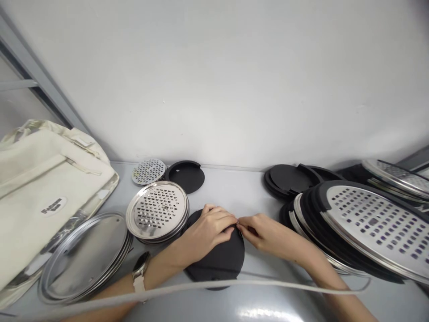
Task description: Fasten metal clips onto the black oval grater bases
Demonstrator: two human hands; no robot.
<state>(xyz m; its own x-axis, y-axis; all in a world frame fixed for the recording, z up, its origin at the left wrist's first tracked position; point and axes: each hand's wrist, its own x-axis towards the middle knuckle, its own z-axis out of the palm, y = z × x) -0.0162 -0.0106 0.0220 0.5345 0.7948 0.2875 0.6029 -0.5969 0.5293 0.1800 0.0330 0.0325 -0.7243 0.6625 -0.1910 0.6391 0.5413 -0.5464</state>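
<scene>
One pale, blurred cord [201, 284] arcs across the nearest part of the view, in front of both forearms. Just beyond it, on a grey, glossy surface [264, 286], lies the black disc [219, 264], flat and centred before the person. It is matt, round and thin-looking, with a plain dark face, a small dark detail at its near edge, and its far part largely covered by the left hand [214, 226]. That hand lies over the disc with fingers bent, its fingertips meeting those of the right; whether its own grip is pinching anything, I cannot tell. The right hand [261, 230] comes in at the disc's right far edge, thumb and forefinger pressed together on a tiny item [237, 222], too small to identify. A watch [141, 264] with a pale strap circles the left wrist. To the left sits a stack of plain metal discs [90, 259], and beside it a stack of perforated metal plates [159, 210]. On the right, a large stack [378, 223] alternates black and silvery pieces beneath a perforated top. An off-white bag [50, 179] stands at the far left. Farther back are a small perforated disc [148, 171], a black rimmed disc [187, 178] and overlapping black pieces [291, 178]. Behind everything rises a pale wall [234, 80].
</scene>
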